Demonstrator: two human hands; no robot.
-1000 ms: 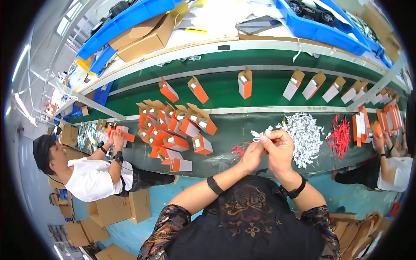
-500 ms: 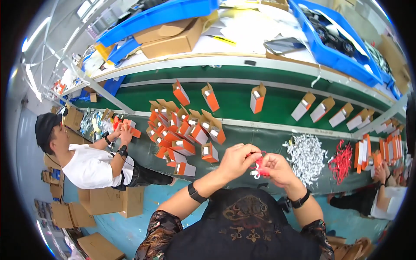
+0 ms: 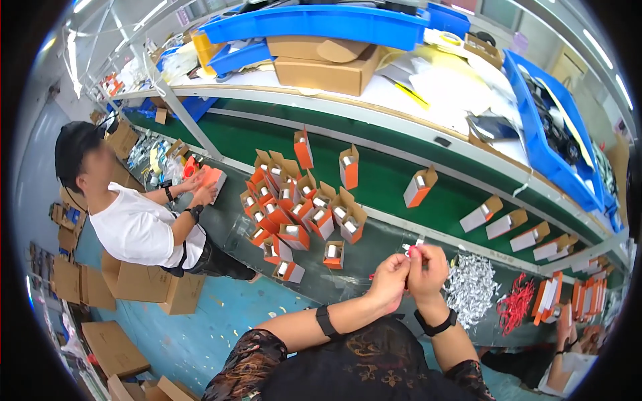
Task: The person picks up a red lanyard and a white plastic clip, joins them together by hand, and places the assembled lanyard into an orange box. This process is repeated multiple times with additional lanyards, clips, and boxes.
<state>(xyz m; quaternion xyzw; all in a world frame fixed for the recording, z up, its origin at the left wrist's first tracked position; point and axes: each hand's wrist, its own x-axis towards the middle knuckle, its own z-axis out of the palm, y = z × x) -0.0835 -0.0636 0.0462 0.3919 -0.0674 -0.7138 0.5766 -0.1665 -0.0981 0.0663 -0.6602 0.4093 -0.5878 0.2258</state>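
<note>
- While we look down through the head camera, our left hand and right hand meet fingertip to fingertip, both pinching a small red-and-white piece above the dark bench edge.
- Risk as we see it: it's tiny, so a loose pinch could drop it among the open orange boxes or the silver pile.
</note>
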